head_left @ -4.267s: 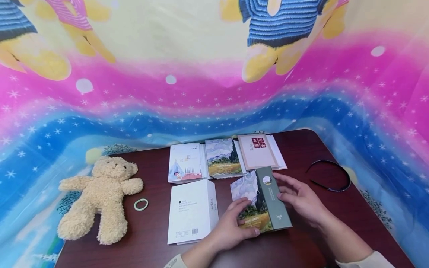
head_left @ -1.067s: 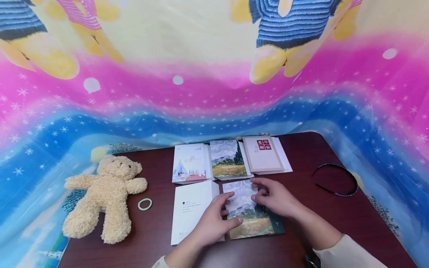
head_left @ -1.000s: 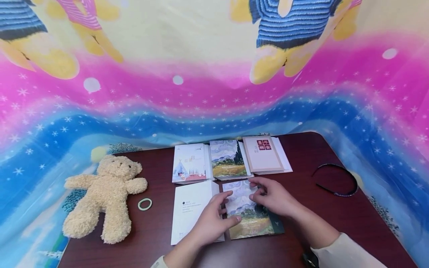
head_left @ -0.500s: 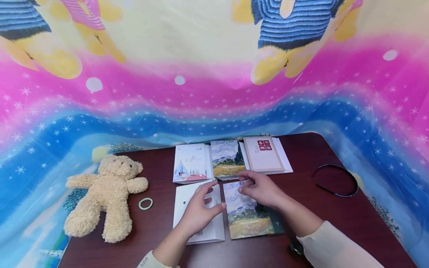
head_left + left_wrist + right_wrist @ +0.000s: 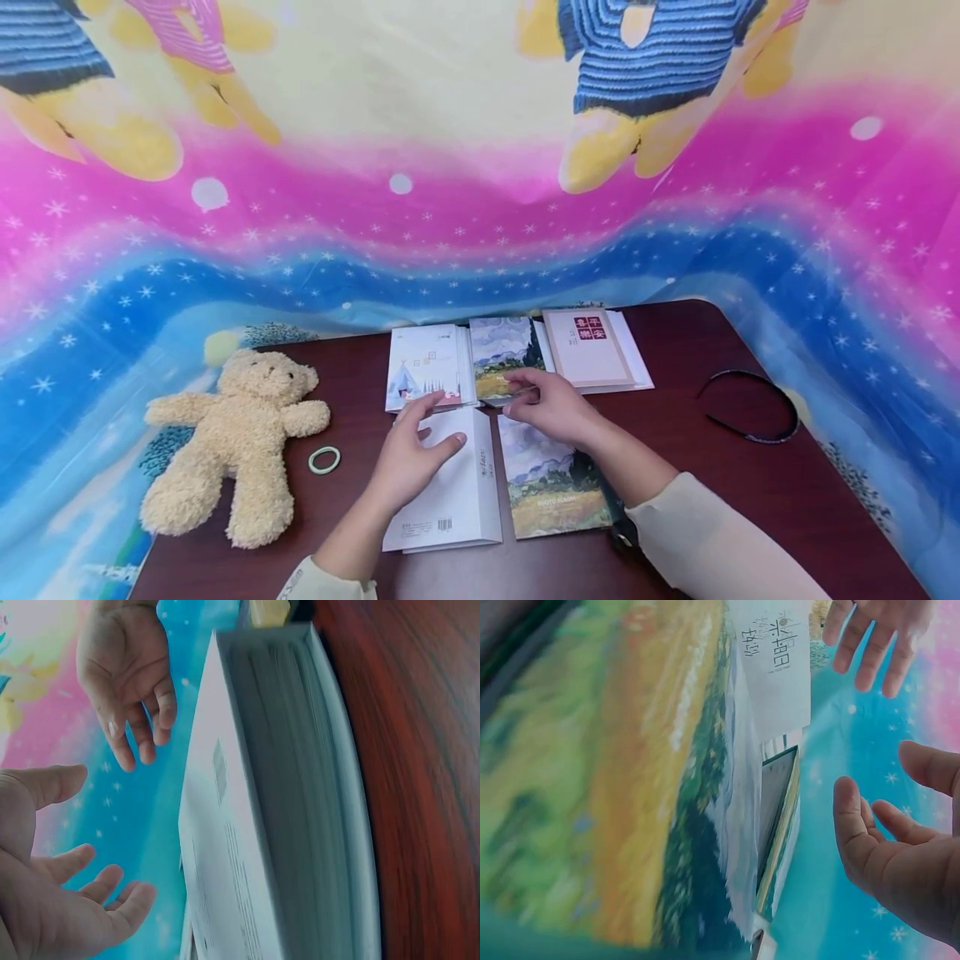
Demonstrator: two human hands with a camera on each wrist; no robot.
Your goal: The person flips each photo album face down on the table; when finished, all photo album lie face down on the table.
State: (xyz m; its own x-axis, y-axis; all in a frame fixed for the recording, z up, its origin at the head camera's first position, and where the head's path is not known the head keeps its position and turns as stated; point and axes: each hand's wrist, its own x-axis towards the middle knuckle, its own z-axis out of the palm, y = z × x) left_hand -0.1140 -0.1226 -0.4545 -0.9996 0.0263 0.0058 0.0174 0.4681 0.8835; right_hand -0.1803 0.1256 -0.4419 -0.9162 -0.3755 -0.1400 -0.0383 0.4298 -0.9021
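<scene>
My left hand (image 5: 408,454) hovers over the white photo album (image 5: 450,508), which lies back side up with a barcode at its lower edge. Its fingers are spread and hold nothing; the left wrist view shows a gap between hand (image 5: 60,885) and album (image 5: 225,847). My right hand (image 5: 555,408), fingers loosely bent, is above the top of the painted-landscape photo album (image 5: 558,492) in the front row. In the right wrist view this hand (image 5: 907,855) is apart from the landscape cover (image 5: 645,787). Behind it lies a second landscape album (image 5: 506,350), partly hidden by my right fingers.
In the back row, a white album with a tent drawing (image 5: 423,362) lies left and a pale pink album with red characters (image 5: 588,350) right. A teddy bear (image 5: 240,450) and a light green ring (image 5: 324,460) are at the left. A black headband (image 5: 757,408) lies at the right.
The front landscape album, earlier tilted between both hands, now lies flat beside the white one. Both hands have let go of it and moved left, the left one over the white album.
</scene>
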